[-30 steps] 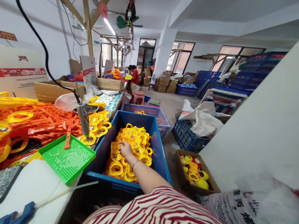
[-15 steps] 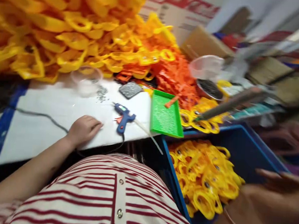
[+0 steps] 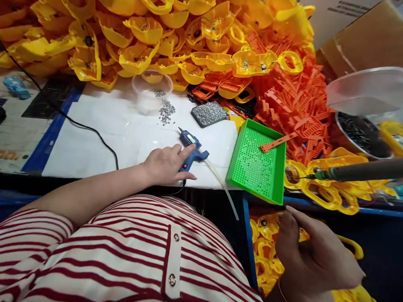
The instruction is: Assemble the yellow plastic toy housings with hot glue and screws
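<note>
My left hand (image 3: pixel 168 164) reaches over the white work surface to a blue glue gun (image 3: pixel 189 158). Its index finger and thumb are stretched apart beside the gun's handle, and the other fingers are partly hidden. A long pale glue stick (image 3: pixel 224 185) sticks out of the gun's back, past the table edge. My right hand (image 3: pixel 318 256) is over a blue bin (image 3: pixel 386 221) of yellow plastic parts (image 3: pixel 267 243). Thumb and forefinger are pinched together near the corner of a green perforated tray (image 3: pixel 255 166); whatever they hold cannot be made out.
Yellow shells (image 3: pixel 141 29) are piled along the back, with orange plastic strips (image 3: pixel 294 107) on the right. Small metal pieces (image 3: pixel 167 113) lie by a clear tub (image 3: pixel 150 94) and a dark dish (image 3: pixel 209 114). A grey rod-like tool (image 3: pixel 376 170) juts in from the right.
My left hand has moved right, from the bare work surface to the glue gun. My right hand has come up and left from the bin's far side, fingers now pinched. The view has shifted.
</note>
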Demonstrator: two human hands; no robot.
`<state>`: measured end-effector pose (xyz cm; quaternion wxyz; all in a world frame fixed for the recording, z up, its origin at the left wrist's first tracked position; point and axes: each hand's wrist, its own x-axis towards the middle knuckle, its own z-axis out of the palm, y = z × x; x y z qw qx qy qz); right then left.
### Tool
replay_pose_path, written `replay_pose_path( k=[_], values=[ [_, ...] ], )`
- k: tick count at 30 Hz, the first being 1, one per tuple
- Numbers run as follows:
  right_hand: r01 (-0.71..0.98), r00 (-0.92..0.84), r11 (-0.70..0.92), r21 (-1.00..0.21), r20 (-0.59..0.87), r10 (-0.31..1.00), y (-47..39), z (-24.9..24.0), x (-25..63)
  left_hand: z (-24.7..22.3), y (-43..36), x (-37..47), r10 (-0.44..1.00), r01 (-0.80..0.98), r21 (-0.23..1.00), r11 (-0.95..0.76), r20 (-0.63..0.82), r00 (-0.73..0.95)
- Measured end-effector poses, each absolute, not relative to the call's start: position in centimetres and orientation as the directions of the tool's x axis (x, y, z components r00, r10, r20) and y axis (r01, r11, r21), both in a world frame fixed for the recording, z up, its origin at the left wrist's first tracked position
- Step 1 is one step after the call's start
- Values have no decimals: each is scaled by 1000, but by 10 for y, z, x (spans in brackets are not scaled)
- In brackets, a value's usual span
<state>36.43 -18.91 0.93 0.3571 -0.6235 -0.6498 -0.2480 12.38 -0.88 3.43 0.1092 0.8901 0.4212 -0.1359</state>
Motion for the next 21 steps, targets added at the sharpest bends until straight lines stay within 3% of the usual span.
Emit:
replay_pose_path(
  k=[5, 13, 17, 21],
  values=[
    [994, 42, 50, -96, 766, 641, -193, 15, 365, 11, -10, 148, 701, 755, 110, -647, -306, 645],
    [997, -69, 74, 28, 769, 636, -183, 13, 363, -43, -8, 107, 753, 752, 54, -657, 10, 658],
    [998, -48, 69, 4, 752, 658, -175, 12, 361, -43, 1, 58, 852, 857, 29, -515, 129, 507],
    [988, -5, 116, -105, 718, 696, -167, 7, 362, -24, 15, 18, 961, 964, 7, -266, 78, 265]
  ],
)
